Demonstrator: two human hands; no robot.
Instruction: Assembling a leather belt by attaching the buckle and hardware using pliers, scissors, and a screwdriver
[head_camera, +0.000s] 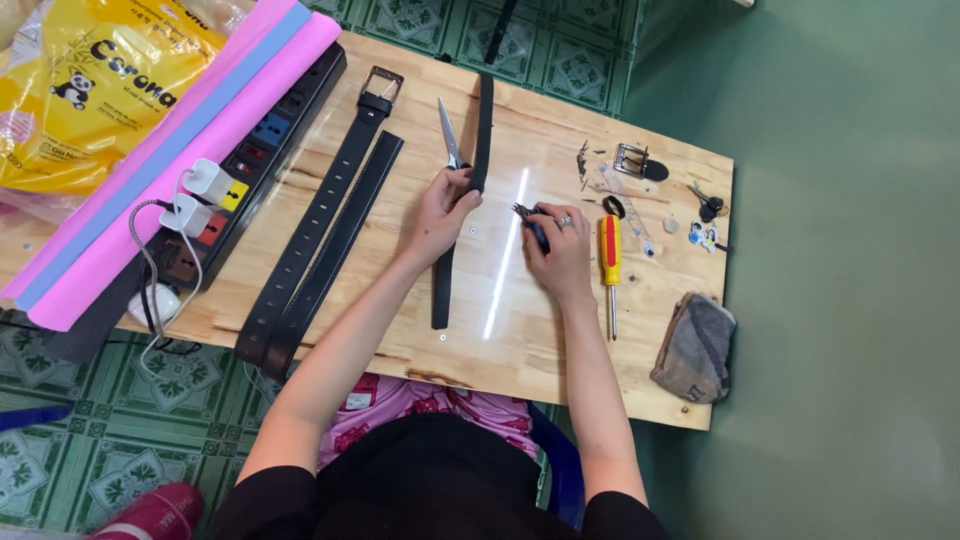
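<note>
Black belt strap (446, 262), laid lengthwise from the table's (560, 370) far edge toward the near edge, is gripped by the left hand (437, 213), while small pliers (530, 217) are clasped in the right hand (558, 247) just beside.

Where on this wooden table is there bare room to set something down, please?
Bare wood lies near the front edge between the narrow black strap and the screwdriver, below the right hand. The far right corner around the loose buckle is crowded.

Bare forearms, short black sleeves, black top, pink patterned trousers; silver ring (565, 221) on a finger of the right hand (560, 250).
</note>
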